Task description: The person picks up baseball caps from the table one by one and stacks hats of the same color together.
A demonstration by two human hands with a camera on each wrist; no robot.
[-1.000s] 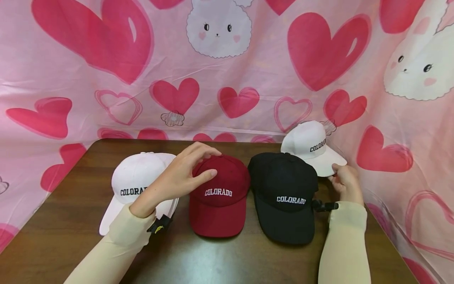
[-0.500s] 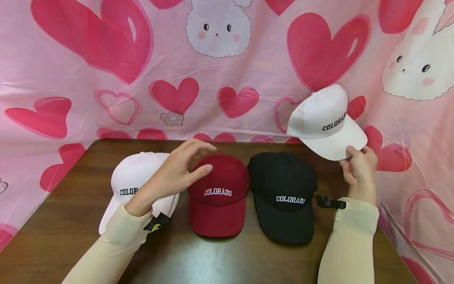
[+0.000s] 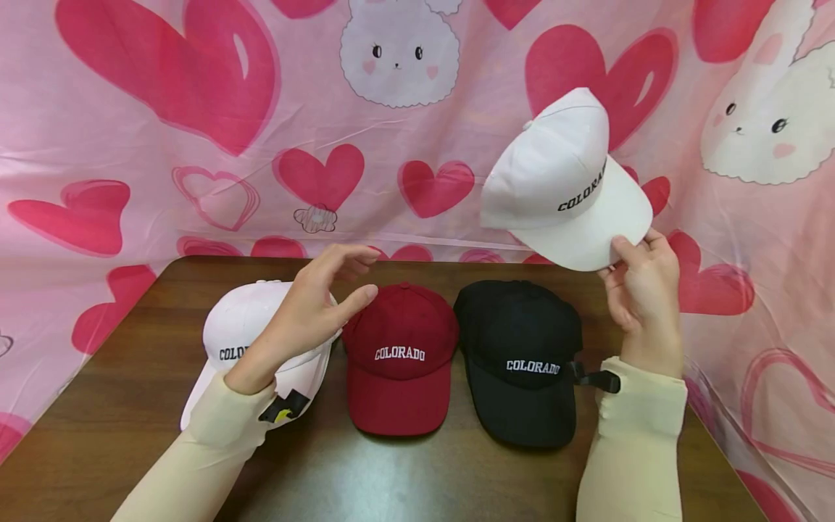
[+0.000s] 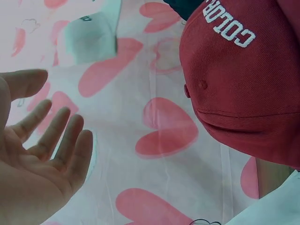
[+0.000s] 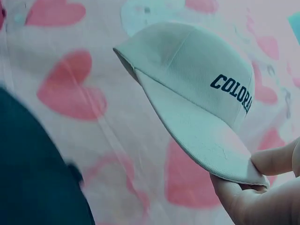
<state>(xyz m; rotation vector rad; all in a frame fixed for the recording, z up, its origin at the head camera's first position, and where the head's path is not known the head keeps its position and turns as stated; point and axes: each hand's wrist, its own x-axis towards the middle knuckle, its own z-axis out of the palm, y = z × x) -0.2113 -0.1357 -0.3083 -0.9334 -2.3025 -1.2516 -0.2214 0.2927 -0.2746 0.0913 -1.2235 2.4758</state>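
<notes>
Between thumb and fingers, my right hand (image 3: 646,286) pinches the brim of a white baseball cap (image 3: 554,170) marked COLORADO, which hangs tilted in the air above the table's back right. The right wrist view shows the thumb on top of this cap's brim (image 5: 201,126) and fingers beneath. My left hand (image 3: 309,308) is raised with relaxed fingers and holds nothing. It hovers between a second white cap (image 3: 238,319), which it partly hides, and a red cap (image 3: 400,362). In the left wrist view the red cap (image 4: 243,79) lies apart from the left hand (image 4: 44,159).
A black cap (image 3: 522,362) sits right of the red one, below the lifted cap. All three stand in a row on the brown wooden table (image 3: 391,478). A pink cloth (image 3: 404,130) with hearts and rabbits hangs behind and along the sides.
My right hand has lifted the white cap from behind the black cap, up and then leftward, tilting it. My left hand has drifted slightly left, away from the red cap.
</notes>
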